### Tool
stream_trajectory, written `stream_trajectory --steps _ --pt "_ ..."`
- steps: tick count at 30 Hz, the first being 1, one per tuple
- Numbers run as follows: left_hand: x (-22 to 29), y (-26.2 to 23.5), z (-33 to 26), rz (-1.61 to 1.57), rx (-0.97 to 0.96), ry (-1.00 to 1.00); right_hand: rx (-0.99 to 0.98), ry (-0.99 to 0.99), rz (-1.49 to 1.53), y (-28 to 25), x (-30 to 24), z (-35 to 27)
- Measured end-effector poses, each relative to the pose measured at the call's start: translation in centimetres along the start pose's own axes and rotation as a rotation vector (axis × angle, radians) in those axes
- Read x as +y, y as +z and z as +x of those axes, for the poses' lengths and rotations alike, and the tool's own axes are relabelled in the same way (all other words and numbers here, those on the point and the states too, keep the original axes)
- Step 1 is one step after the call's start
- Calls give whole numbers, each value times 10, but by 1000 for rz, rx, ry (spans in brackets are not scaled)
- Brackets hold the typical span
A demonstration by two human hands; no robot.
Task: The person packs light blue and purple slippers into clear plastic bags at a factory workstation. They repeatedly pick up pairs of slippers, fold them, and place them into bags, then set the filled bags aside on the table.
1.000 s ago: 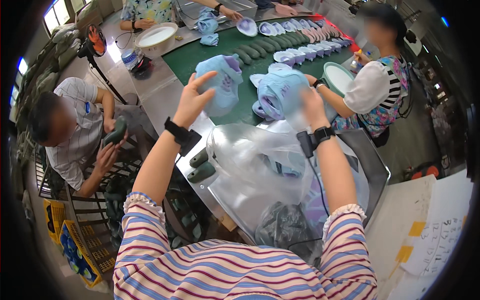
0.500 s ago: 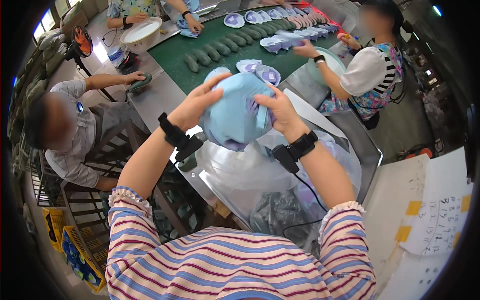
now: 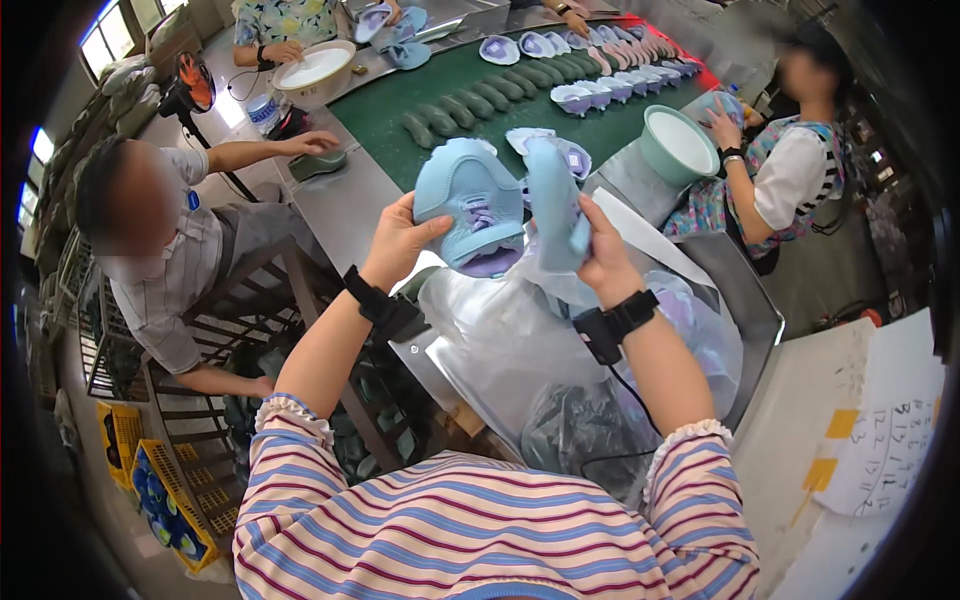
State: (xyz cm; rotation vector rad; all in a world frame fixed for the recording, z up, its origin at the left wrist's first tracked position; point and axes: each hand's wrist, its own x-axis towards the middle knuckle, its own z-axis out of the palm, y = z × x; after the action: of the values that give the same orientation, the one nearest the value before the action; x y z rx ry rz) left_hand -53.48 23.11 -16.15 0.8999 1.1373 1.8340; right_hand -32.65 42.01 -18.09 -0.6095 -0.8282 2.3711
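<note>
In my left hand (image 3: 405,240) is a light blue shoe upper (image 3: 468,195) with lilac laces, laces toward me; the thumb presses on its near side. My right hand (image 3: 605,255) grips a second light blue shoe upper (image 3: 552,195), turned edge-on, its fingers partly hidden behind it. Both uppers are held up side by side over a clear plastic bag (image 3: 480,325) on the metal table. Just beyond them, more pale shoe uppers (image 3: 578,158) lie on the green work surface (image 3: 375,115).
Dark green shoe lasts (image 3: 465,112) and further uppers (image 3: 620,88) stand in rows on the green surface. A white basin (image 3: 318,70) is at far left, a mint bowl (image 3: 682,143) at right. Co-workers sit on both sides. A cable (image 3: 635,400) hangs from my right wrist device.
The light blue bundle held between both hands has been parted into two uppers, one in each hand. The right co-worker's hand has drawn back from the rows, now holding a light blue piece.
</note>
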Motion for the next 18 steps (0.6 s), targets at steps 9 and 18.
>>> stream_trajectory --steps 9,18 --pt "-27 16 23 317 216 117 -214 -330 -956 43 31 0" --pt "-20 -11 26 95 86 -164 -146 -142 -673 30 28 -42"
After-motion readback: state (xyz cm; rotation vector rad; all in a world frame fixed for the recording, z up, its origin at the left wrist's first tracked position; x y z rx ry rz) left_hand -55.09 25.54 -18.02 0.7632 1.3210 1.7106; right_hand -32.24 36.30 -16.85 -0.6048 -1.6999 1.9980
